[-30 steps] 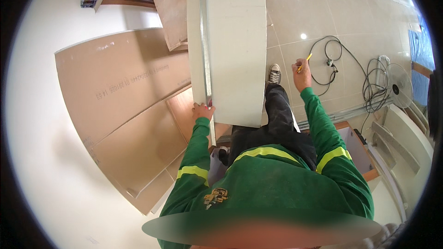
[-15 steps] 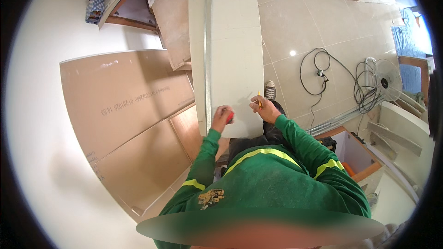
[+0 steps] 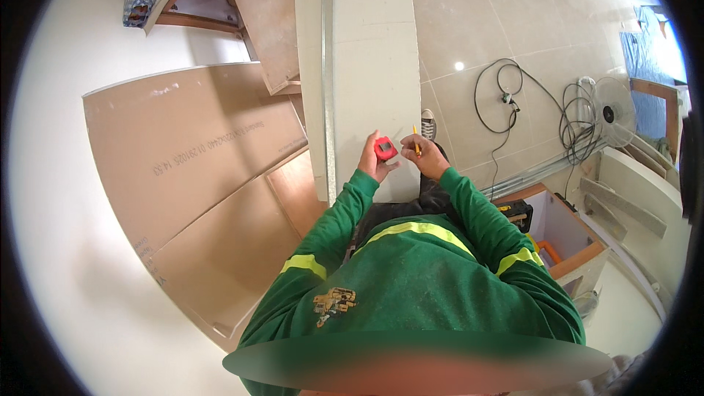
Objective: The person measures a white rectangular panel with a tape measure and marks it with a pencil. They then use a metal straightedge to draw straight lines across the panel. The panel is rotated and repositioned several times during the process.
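Observation:
In my left hand (image 3: 372,161) is a red tape measure (image 3: 385,148), its case held over the near end of a long whitish board (image 3: 374,66). Close beside it, my right hand (image 3: 429,159) pinches a yellow pencil (image 3: 416,139) that points away from me. The fingertips of both hands are nearly together, just above the board. Along the board's left part lies a long metal profile (image 3: 328,73), running away from me.
Large brown gypsum boards (image 3: 198,139) lean on the left. Black cable (image 3: 480,110) is coiled on the tiled floor at right, near a fan (image 3: 609,114). At lower right an open wooden box (image 3: 561,231) holds tools. A shoe (image 3: 428,125) stands beside the board.
My left hand has moved right and forward with the tape measure, close to my right hand. The right hand keeps the pencil and is slightly further forward.

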`<act>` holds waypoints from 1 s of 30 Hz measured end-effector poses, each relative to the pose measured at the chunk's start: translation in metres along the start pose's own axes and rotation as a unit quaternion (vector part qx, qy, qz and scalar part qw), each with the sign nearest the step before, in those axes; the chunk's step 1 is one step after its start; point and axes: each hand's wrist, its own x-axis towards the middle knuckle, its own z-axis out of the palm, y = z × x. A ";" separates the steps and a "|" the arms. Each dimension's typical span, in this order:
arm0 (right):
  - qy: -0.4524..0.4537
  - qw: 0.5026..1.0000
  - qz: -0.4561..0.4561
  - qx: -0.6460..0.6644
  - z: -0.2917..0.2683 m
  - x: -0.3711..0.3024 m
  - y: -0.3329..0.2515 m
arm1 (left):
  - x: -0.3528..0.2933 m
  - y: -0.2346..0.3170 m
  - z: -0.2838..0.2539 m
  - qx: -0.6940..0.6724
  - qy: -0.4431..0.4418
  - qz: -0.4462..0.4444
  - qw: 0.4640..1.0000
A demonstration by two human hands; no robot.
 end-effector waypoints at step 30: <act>0.086 0.990 0.106 0.012 0.019 -0.082 0.085 | -0.062 0.037 -0.173 0.784 -0.062 0.023 0.618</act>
